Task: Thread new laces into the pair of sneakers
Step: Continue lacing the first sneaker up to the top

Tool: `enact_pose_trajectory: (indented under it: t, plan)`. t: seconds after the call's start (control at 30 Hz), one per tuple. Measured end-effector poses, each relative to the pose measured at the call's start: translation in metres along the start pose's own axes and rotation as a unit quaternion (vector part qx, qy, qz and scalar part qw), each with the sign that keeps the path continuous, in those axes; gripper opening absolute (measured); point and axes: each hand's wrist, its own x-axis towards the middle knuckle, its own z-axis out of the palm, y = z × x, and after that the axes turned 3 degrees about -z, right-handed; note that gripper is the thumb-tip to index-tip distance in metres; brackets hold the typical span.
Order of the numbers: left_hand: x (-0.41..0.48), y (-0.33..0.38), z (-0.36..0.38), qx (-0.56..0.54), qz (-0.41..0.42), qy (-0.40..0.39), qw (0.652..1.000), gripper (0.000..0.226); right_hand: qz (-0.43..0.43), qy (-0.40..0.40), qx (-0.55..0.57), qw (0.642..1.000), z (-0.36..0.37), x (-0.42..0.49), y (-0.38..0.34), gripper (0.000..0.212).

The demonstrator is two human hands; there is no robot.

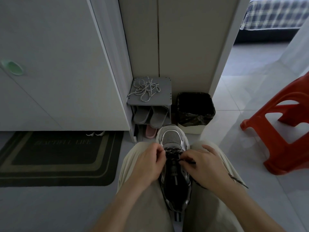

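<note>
A grey, silver and black sneaker rests between my knees, toe pointing away from me. A dark speckled lace crosses its front eyelets. My left hand is curled at the shoe's left side, fingertips pinched at the upper eyelets. My right hand pinches the lace's dark tip just right of the tongue; the lace's other length trails under my right wrist over my thigh. A loose pile of light speckled laces lies on top of a small grey shoe rack.
The rack holds grey slippers and a pink one. A bin lined with a black bag stands right of it. A red plastic stool is at right, a dark doormat at left, under a white cabinet door.
</note>
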Motion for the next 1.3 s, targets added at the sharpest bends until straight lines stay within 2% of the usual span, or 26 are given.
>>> enact_pose_trajectory:
  t: [0.1,0.2,0.33,0.43,0.53,0.67,0.77,0.83,0.97,1.03,1.2,1.3]
  plan:
    - [-0.002,-0.010,0.003,-0.015,0.009,-0.033,0.999,0.004,0.006,0.002,0.018,1.000,0.001,-0.001,-0.001,0.016]
    - [-0.003,-0.021,0.006,-0.020,0.001,-0.042,0.999,0.013,0.009,0.000,0.029,1.000,0.000,-0.001,-0.002,0.009]
    - [-0.002,-0.023,0.003,-0.012,0.017,-0.003,1.000,0.002,0.023,-0.019,0.040,0.999,-0.002,-0.001,-0.003,0.011]
    - [-0.001,-0.020,-0.001,-0.030,0.022,0.042,0.998,0.011,0.029,-0.021,0.046,0.998,-0.002,-0.003,-0.002,0.010]
    - [-0.002,-0.015,-0.001,-0.039,0.016,0.055,0.998,0.011,0.038,-0.030,0.049,0.998,-0.005,-0.004,0.000,0.006]
    - [0.000,-0.014,0.003,-0.069,-0.016,0.009,0.997,0.009,0.041,-0.028,0.051,0.997,-0.005,-0.002,-0.003,0.007]
    - [-0.002,-0.015,0.005,-0.017,-0.036,-0.006,0.999,0.007,0.035,-0.029,0.048,0.998,-0.005,0.000,-0.008,0.007]
    - [-0.003,-0.017,0.005,0.010,-0.018,0.023,1.000,0.008,0.029,-0.028,0.046,0.998,-0.006,0.001,-0.010,0.007]
    - [0.007,-0.023,-0.008,-0.027,-0.026,0.101,0.994,0.005,0.023,-0.031,0.034,0.999,-0.006,0.001,-0.011,0.006]
    - [0.011,-0.023,-0.012,-0.018,-0.035,0.091,0.995,0.009,0.019,-0.034,0.021,0.999,-0.006,0.002,-0.009,0.006]
    - [0.002,-0.017,-0.001,0.016,-0.066,0.005,0.998,0.012,0.016,-0.025,0.003,1.000,0.002,0.006,-0.013,0.006]
    - [-0.003,-0.014,0.006,0.015,-0.067,0.021,0.997,0.011,0.020,-0.024,-0.001,1.000,0.006,0.007,-0.014,0.011]
